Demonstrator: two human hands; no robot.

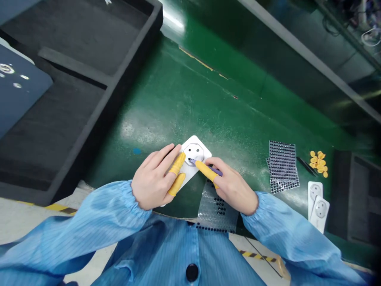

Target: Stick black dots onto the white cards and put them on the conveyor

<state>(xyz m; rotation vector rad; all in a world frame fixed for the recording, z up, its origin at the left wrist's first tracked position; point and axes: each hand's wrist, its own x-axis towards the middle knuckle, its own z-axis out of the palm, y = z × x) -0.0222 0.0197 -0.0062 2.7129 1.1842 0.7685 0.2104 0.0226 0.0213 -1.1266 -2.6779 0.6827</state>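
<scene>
A long white socket plate point(194, 140) lies slantwise on the green bench in front of me. My left hand point(157, 174) lies along its left side, with the thumb and index finger, both in yellow finger cots, gripping the plate. My right hand point(230, 182), also wearing yellow cots, pinches a slim purple tool point(216, 171); I cannot make out its exact kind. The tool's tip touches the socket face beside a dark round spot at its lower hole. Under my right hand is a clear sheet of small black dots point(208, 210), overhanging the bench edge.
More black-dot sheets point(282, 165) lie to the right, beside black tweezers point(307, 166) and a pile of yellow finger cots point(319, 162). Two white socket plates point(320, 208) overlap near a dark tray point(357, 198). A large black divided tray point(98, 115) fills the left, holding a blue-grey panel point(20, 89).
</scene>
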